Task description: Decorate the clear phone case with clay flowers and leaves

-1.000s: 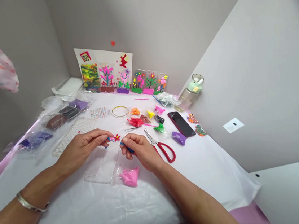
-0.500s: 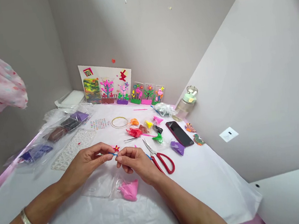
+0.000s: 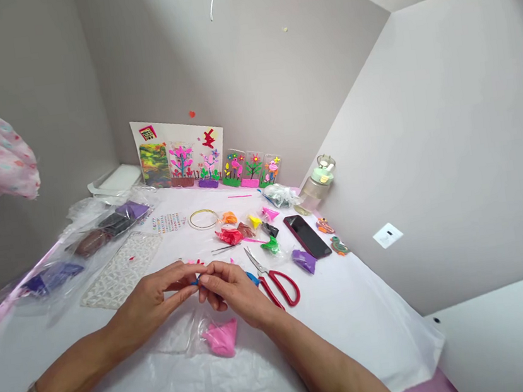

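Left hand: the left hand (image 3: 149, 302) is closed to a pinch, its fingertips on a small bit of blue clay (image 3: 196, 281).
Right hand: the right hand (image 3: 234, 293) pinches the same blue clay from the other side, fingers curled.
Blue clay: between both hands' fingertips, mostly hidden.
Near the hands: pink clay bits (image 3: 192, 262) just beyond the fingers; a bag of pink clay (image 3: 222, 339) below; red scissors (image 3: 277, 287) to the right.
Surface: the white-covered surface (image 3: 354, 331) holds a phone (image 3: 307, 236).
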Motion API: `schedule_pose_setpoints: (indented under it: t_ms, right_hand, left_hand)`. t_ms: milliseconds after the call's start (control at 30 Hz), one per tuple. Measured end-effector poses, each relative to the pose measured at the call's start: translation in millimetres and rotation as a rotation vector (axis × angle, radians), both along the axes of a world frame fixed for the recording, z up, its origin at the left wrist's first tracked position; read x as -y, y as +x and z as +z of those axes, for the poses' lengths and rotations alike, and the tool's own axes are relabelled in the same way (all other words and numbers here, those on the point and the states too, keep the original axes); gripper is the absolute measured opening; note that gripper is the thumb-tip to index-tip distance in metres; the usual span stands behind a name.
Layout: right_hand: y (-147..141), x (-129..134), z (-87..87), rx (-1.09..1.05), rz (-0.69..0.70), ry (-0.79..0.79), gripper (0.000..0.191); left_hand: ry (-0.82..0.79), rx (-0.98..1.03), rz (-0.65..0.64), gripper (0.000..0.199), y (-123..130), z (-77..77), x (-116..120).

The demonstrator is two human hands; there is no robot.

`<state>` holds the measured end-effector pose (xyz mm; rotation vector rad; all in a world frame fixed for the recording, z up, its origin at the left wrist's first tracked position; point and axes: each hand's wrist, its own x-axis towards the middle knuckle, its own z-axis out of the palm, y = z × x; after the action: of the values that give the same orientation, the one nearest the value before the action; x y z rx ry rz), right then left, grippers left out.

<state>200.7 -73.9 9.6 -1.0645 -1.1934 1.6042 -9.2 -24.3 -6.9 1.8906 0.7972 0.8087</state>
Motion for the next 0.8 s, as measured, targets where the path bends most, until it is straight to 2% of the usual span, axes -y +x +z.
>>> schedule_pose_setpoints:
  t_ms: [167,367,533,733,800]
  right_hand:
    - [2.1,-5.1,1.0,-0.068,-0.028,-0.066,0.046]
    - [5.2,-6.4,0.8,-0.095,-0.023,-0.071,0.044]
    - [5.3,-7.1,-2.2,-0.093,-0.002,-0.077,0.040]
    - [5.5,-7.4,-2.5,-0.080,-0.002,-0.093,0.040]
    - [5.4,-7.5,-3.5,-0.085,0.004,-0.092,0.042]
  left_hand:
    - [0.020,-0.004,0.110,0.030,-3.0,7.1,-4.0]
    - [-0.024,-0.012,0.283,0.052,-9.8,16.8,-7.5]
    - [-0.125,0.055,0.285,0.053,-11.7,25.6,-6.5]
    - [-0.074,0.045,0.372,0.050,-18.1,23.1,-15.2]
    - [-0.084,-0.006,0.357,0.051,-20.8,22.7,-18.7]
